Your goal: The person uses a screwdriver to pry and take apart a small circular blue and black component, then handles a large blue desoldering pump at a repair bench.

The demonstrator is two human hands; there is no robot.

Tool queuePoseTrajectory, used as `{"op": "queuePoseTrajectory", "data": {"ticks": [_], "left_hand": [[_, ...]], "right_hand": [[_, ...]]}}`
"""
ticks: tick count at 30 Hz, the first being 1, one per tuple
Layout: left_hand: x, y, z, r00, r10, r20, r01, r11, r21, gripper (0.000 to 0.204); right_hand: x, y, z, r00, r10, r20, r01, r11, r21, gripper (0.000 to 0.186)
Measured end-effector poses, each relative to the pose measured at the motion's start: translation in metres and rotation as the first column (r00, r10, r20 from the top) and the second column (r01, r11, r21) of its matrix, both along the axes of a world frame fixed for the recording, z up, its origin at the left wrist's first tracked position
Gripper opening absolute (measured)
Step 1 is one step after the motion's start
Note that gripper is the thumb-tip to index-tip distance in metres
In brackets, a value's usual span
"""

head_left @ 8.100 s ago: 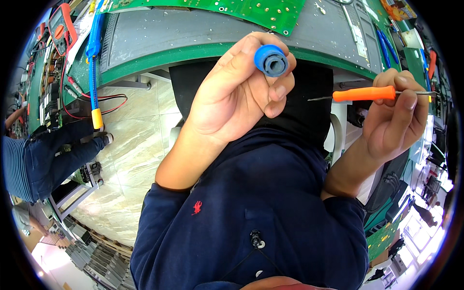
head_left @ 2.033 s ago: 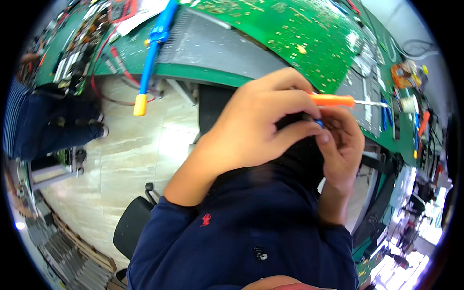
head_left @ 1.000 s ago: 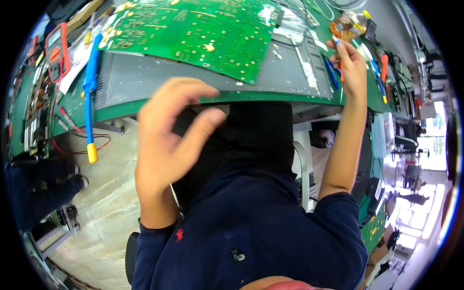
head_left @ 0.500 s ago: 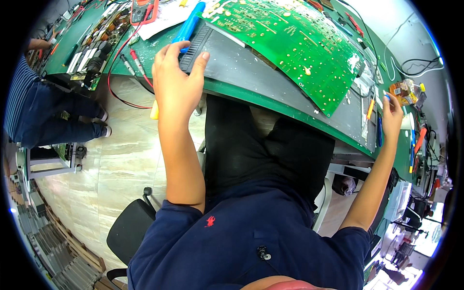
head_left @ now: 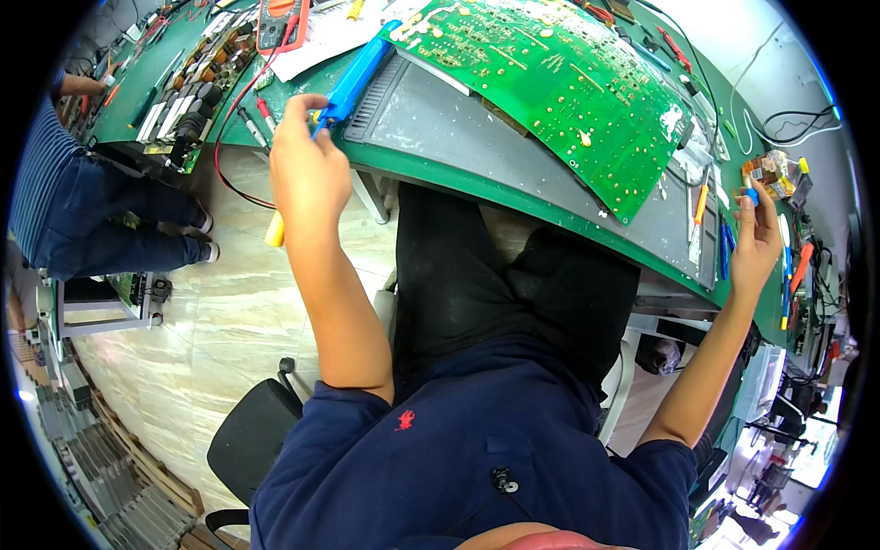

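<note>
My left hand grips the long blue tool with a yellow end, at the table's left front edge. My right hand, at the right end of the table, holds a small blue part between its fingertips. The orange-handled screwdriver lies on the grey mat to the left of that hand. A large green circuit board rests tilted on the mat between my hands.
A red multimeter with leads and populated boards are at left. A co-worker stands there. A black chair is behind on the left. Cables, a bottle and tools crowd the right.
The orange screwdriver has left my right hand and lies on the mat. My hands have separated; my left hand has reached the blue tool, closed on it and moved slightly left and down with it.
</note>
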State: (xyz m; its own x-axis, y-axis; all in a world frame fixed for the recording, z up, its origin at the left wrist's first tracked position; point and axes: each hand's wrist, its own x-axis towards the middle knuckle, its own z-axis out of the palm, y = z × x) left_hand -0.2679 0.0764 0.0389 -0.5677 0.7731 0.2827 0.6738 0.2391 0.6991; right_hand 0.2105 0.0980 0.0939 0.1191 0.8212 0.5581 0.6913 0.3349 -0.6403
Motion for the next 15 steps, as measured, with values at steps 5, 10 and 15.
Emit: {"op": "queuePoseTrajectory", "data": {"ticks": [5, 10, 15], "left_hand": [[-0.020, -0.007, -0.004, 0.999, 0.049, -0.002, -0.049, 0.994, 0.093, 0.031], [-0.022, -0.020, 0.017, 0.963, -0.072, 0.260, -0.002, 0.962, 0.274, 0.033], [-0.003, -0.030, 0.036, 0.835, -0.353, 0.422, 0.143, 0.881, 0.452, 0.039]], "right_hand": [[-0.008, -0.007, 0.009, 0.997, 0.021, -0.073, -0.014, 0.995, 0.096, 0.027], [-0.020, -0.011, 0.015, 0.978, 0.055, -0.200, -0.033, 0.993, 0.110, 0.028], [-0.039, -0.020, 0.024, 0.877, 0.188, -0.442, -0.152, 0.982, 0.115, 0.027]]}}
